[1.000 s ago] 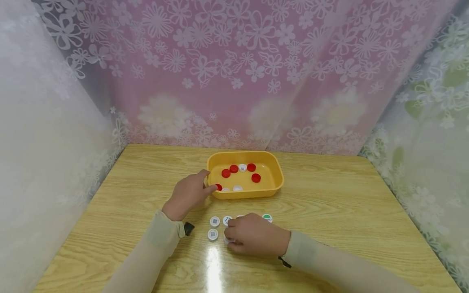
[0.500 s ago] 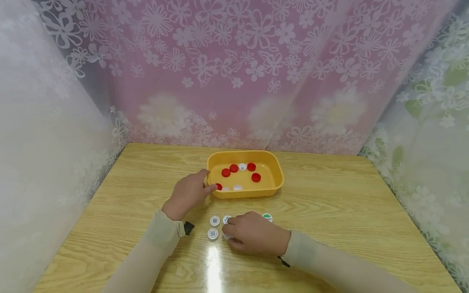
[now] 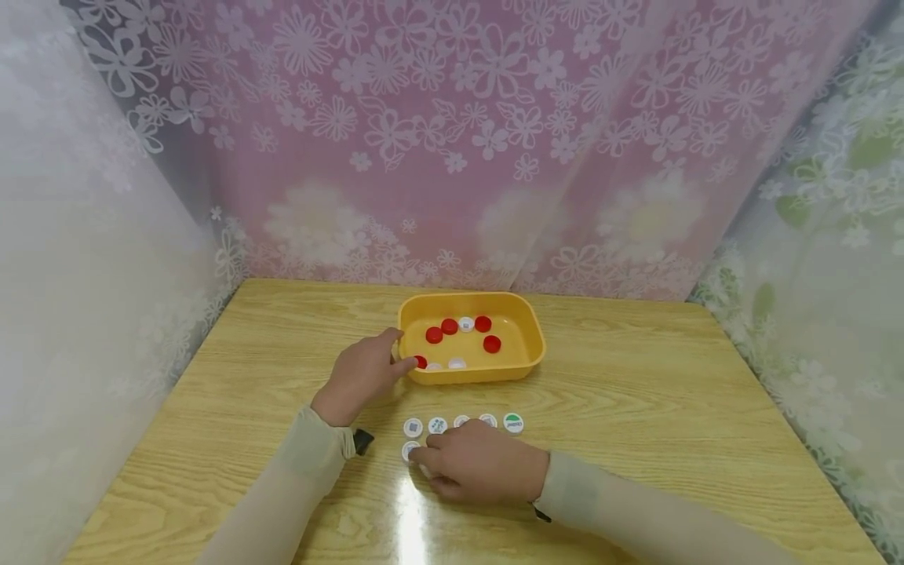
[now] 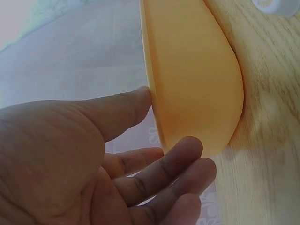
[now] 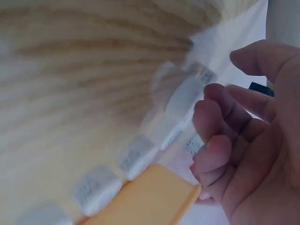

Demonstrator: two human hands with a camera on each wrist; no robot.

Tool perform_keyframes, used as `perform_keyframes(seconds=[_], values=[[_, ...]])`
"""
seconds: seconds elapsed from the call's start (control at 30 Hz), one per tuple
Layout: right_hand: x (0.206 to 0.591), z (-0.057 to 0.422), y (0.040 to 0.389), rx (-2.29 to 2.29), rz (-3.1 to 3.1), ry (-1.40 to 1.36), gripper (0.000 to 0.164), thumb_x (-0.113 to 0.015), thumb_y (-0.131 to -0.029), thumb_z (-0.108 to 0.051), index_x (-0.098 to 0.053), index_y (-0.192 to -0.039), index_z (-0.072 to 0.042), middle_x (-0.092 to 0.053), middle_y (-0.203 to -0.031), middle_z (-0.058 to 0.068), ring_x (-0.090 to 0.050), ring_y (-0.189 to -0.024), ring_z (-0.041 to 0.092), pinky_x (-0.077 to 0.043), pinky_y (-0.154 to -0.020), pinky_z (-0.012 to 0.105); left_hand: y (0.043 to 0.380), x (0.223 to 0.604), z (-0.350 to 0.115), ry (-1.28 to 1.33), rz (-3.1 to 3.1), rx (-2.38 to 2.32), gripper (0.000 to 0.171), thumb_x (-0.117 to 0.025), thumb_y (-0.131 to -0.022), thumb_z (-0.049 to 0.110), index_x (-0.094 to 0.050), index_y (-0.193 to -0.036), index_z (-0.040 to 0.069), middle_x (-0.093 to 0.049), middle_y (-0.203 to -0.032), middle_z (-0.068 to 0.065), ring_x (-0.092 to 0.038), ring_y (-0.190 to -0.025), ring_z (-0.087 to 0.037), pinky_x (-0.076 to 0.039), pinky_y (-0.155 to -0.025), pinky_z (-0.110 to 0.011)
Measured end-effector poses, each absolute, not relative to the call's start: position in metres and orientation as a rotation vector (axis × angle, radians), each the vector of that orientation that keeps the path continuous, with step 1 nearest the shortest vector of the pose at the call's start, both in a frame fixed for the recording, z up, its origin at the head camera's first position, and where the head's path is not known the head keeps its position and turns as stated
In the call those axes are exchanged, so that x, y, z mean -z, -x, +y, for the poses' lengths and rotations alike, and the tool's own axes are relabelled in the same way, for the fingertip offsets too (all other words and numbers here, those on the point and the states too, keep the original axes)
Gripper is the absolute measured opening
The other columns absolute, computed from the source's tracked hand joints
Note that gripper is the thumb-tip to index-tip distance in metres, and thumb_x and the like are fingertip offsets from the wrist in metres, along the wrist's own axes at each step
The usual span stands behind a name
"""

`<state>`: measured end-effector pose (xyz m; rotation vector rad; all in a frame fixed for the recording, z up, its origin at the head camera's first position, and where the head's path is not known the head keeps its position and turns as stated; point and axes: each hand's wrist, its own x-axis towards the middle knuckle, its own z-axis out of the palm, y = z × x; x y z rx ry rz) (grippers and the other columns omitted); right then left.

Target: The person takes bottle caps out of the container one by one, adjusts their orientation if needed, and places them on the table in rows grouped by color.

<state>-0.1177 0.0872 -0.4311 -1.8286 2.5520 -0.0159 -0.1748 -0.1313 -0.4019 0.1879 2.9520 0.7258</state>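
Half a second on, I see the right hand (image 3: 480,463) shifted left — its index fingertip now meets a white cap (image 3: 406,450) in the near row, fingers loosely bent, thumb apart from them. What lies under the palm is hidden. Just beyond, five caps (image 3: 437,425) line the table (image 3: 636,384). With relaxed fingers, the left hand (image 3: 363,373) touches the yellow tray (image 3: 480,376) at its corner — red and white caps (image 3: 492,344) inside.

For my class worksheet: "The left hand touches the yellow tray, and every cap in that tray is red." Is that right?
Not quite: the caps aren't all red. The head view shows white caps among the red caps. The left hand does touch the yellow tray.
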Motion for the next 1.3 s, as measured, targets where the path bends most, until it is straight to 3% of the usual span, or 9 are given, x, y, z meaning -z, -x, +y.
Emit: perform_keyframes(seconds=[0.1, 0.27, 0.4, 0.5, 0.77, 1.1, 1.3], values=[[0.420, 0.089, 0.129, 0.023, 2.588, 1.809, 0.032, -0.065, -0.101, -0.030, -0.065, -0.131, -0.020, -0.067, -0.093, -0.010, -0.055, -0.067, 0.003, -0.045, -0.059, 0.018, 0.174, 0.403, -0.134, -0.204, 2.949, -0.748, 0.059, -0.071, -0.098, 0.038, -0.055, -0.143, 0.004, -0.068, -0.086, -0.001, -0.059, -0.071, -0.018, -0.052, -0.066, -0.035], [0.390, 0.095, 0.170, 0.099, 2.753, 1.650, 0.033, -0.068, -0.099, -0.031, -0.066, -0.128, -0.015, -0.070, -0.101, -0.004, -0.057, -0.072, 0.007, -0.051, -0.063, 0.021, 0.175, 0.406, -0.137, -0.222, 2.960, -0.787, 0.047, -0.073, -0.098, 0.035, -0.062, -0.131, 0.005, -0.066, -0.086, -0.001, -0.057, -0.070, -0.019, -0.049, -0.065, -0.034], [0.374, 0.101, 0.211, 0.073, 2.896, 1.416, 0.033, -0.072, -0.096, -0.028, -0.062, -0.124, -0.013, -0.069, -0.106, -0.001, -0.057, -0.075, 0.010, -0.054, -0.069, 0.024, 0.176, 0.408, -0.139, -0.199, 2.973, -0.789, 0.055, -0.074, -0.096, 0.037, -0.059, -0.138, 0.003, -0.070, -0.112, -0.011, -0.067, -0.092, -0.027, -0.057, -0.080, -0.044], [0.371, 0.104, 0.239, -0.210, 2.928, 1.356, 0.032, -0.073, -0.096, -0.024, -0.059, -0.121, -0.010, -0.065, -0.107, 0.003, -0.061, -0.082, 0.016, -0.057, -0.076, 0.029, 0.177, 0.408, -0.139, -0.187, 2.987, -0.768, 0.066, -0.074, -0.096, 0.040, -0.053, -0.146, 0.002, -0.062, -0.134, -0.019, -0.066, -0.112, -0.035, -0.055, -0.095, -0.052], [0.385, 0.101, 0.284, -0.806, 2.734, 1.334, 0.021, -0.065, -0.103, -0.015, -0.063, -0.124, -0.012, -0.067, -0.121, 0.010, -0.066, -0.110, 0.028, -0.057, -0.097, 0.041, 0.176, 0.408, -0.137, -0.174, 2.949, -0.753, 0.063, -0.072, -0.098, 0.040, -0.055, -0.147, 0.004, -0.061, -0.141, -0.017, -0.060, -0.126, -0.037, -0.050, -0.104, -0.054], [0.398, 0.098, 0.304, -0.957, 2.569, 1.287, 0.024, -0.072, -0.098, -0.012, -0.066, -0.121, -0.018, -0.067, -0.110, 0.005, -0.062, -0.090, 0.023, -0.057, -0.090, 0.034, 0.177, 0.408, -0.132, -0.192, 2.965, -0.779, 0.065, -0.072, -0.097, 0.041, -0.055, -0.148, 0.005, -0.061, -0.142, -0.016, -0.060, -0.127, -0.035, -0.050, -0.104, -0.053], [0.401, 0.099, 0.306, -0.957, 2.526, 1.320, 0.014, -0.069, -0.099, -0.012, -0.070, -0.112, -0.018, -0.067, -0.102, 0.005, -0.056, -0.083, 0.022, -0.056, -0.087, 0.031, 0.177, 0.408, -0.132, -0.158, 2.947, -0.769, 0.067, -0.072, -0.097, 0.042, -0.052, -0.150, 0.006, -0.055, -0.150, -0.017, -0.047, -0.142, -0.039, -0.041, -0.113, -0.057]])
